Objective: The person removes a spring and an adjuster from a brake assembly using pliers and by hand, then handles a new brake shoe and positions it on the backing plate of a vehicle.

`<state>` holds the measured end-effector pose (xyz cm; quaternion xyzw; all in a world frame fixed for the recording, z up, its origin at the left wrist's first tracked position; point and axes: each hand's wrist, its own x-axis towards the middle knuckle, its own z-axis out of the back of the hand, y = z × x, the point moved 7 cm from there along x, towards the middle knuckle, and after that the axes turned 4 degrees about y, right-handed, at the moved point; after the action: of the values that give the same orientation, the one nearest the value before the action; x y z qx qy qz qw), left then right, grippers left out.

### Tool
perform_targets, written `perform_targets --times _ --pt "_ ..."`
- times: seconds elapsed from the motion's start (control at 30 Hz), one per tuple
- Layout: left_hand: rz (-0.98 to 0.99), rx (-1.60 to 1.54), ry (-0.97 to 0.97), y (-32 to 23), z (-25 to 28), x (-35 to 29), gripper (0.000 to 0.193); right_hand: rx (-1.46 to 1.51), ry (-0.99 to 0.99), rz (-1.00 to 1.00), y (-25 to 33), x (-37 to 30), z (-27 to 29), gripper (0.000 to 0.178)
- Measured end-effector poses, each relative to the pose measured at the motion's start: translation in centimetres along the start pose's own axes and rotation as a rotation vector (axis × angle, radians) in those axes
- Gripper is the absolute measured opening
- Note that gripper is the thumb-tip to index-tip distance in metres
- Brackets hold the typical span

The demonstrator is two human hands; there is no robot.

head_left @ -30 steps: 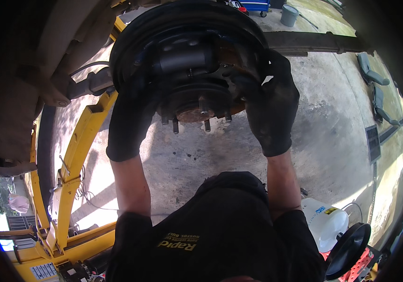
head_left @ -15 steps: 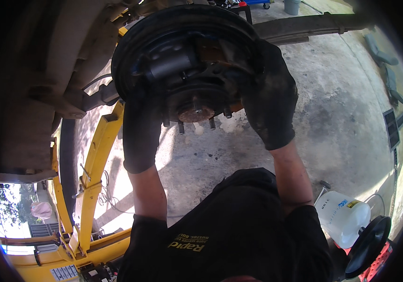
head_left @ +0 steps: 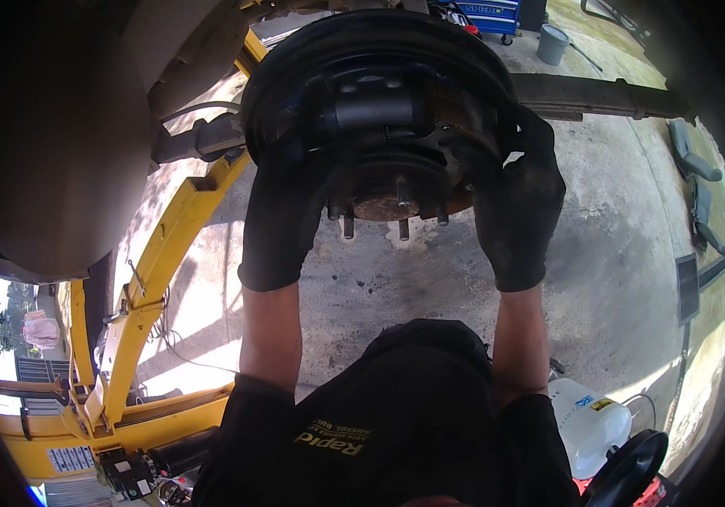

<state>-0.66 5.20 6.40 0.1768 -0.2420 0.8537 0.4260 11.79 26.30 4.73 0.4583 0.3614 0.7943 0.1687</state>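
Note:
In front of me is an open drum brake assembly, with its round dark backing plate [head_left: 379,42] raised above the floor. A grey wheel cylinder [head_left: 375,110] sits across its upper part. Below that, the rusty-centred wheel hub [head_left: 379,207] carries several studs. My left hand [head_left: 282,211], in a black glove, reaches into the lower left of the assembly; its fingertips are lost in the dark. My right hand [head_left: 518,203], gloved too, is closed around the right edge of the backing plate, with one digit inside, near a brown-edged brake shoe [head_left: 461,201].
A leaf spring [head_left: 607,95] runs off to the right behind the plate. Yellow lift arms [head_left: 172,245] stand at the left. At lower right are a white tank [head_left: 590,427] and a black disc [head_left: 628,473]. A grey bucket [head_left: 553,45] and blue tool cabinet [head_left: 497,15] stand far back.
The view has shifted, so the brake sits further right. My right hand has slid lower along the plate's edge, and its fingers are more bent. My left hand remains at the lower left.

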Motion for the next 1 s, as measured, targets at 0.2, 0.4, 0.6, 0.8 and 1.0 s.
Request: perform_targets --times 0.2,0.4,0.6,0.8,1.0 --pt "0.220 -0.606 0.059 0.7 0.2 0.5 0.024 -0.119 0.016 0.002 0.2 0.1 -0.2 0.053" --pt "0.139 -0.698 -0.010 1.1 -0.2 0.3 0.030 -0.134 0.046 0.036 0.6 0.2 -0.1 0.052" --pt "0.024 -0.546 0.072 1.3 -0.5 0.9 0.025 -0.231 0.065 0.077 0.7 0.3 -0.3 0.053" --pt "0.019 -0.823 0.152 2.5 -1.6 1.6 0.026 -0.266 0.098 -0.044 1.3 0.4 -0.3 0.054" --pt "-0.021 -0.878 0.263 3.0 -2.5 1.3 0.026 -0.281 0.094 -0.063 1.2 0.1 -0.2 0.054"
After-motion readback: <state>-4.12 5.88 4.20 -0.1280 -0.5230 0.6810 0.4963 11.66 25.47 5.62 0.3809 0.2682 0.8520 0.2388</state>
